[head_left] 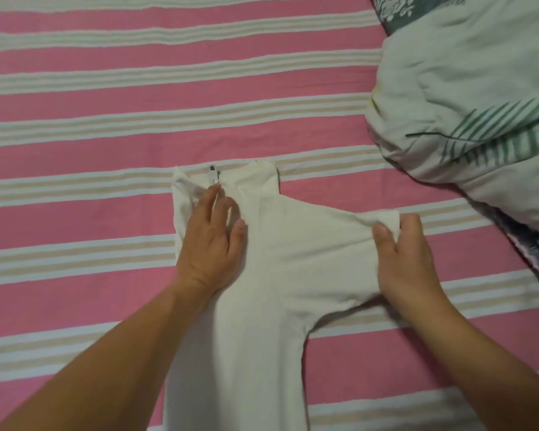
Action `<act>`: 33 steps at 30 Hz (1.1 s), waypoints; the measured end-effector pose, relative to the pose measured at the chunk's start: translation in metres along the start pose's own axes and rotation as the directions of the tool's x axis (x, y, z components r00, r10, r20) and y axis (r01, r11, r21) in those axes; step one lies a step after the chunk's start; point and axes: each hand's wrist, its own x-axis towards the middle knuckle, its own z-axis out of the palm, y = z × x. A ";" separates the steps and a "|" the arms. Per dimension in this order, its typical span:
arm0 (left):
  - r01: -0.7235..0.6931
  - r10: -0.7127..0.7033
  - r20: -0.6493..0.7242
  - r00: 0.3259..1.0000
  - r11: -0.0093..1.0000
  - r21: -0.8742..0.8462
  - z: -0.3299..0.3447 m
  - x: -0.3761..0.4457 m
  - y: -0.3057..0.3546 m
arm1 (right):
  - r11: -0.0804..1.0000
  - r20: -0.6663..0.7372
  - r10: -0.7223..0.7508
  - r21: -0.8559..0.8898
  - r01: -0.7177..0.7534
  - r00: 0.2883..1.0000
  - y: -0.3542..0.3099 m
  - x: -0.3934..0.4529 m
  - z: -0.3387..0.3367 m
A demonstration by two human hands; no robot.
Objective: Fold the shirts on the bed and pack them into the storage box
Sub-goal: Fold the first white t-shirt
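A white shirt [280, 275] lies on the pink striped bed sheet [106, 188], collar end away from me, with a small label by the neck. Its left side is folded over the middle; the right sleeve sticks out to the right. My left hand [213, 241] presses flat, fingers spread, on the folded left part near the collar. My right hand [408, 259] pinches the cuff end of the right sleeve between thumb and fingers. No storage box is in view.
A bunched pale quilt [467, 98] with green stripes fills the upper right of the bed. A dark floral cloth [395, 7] shows behind it and along the right edge. Bare sheet stretches to the left and beyond the shirt.
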 end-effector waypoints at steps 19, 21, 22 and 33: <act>-0.219 -0.024 0.414 0.910 0.820 0.529 -0.020 0.059 -0.047 | 0.919 0.056 0.171 0.352 -0.179 0.984 0.026 -0.011 0.016; -0.213 -0.059 0.392 0.918 0.761 0.613 -0.025 0.062 -0.036 | 0.926 0.142 0.134 0.335 -0.174 0.981 0.026 -0.017 0.009; -0.201 -0.044 0.341 0.939 0.735 0.648 -0.030 0.059 -0.025 | 0.942 0.156 0.127 0.291 -0.169 0.979 0.025 -0.020 0.006; 0.620 -0.578 0.501 0.644 0.011 -0.785 -0.119 -0.072 0.052 | 0.994 0.525 0.012 -0.102 0.049 0.851 -0.147 -0.049 -0.010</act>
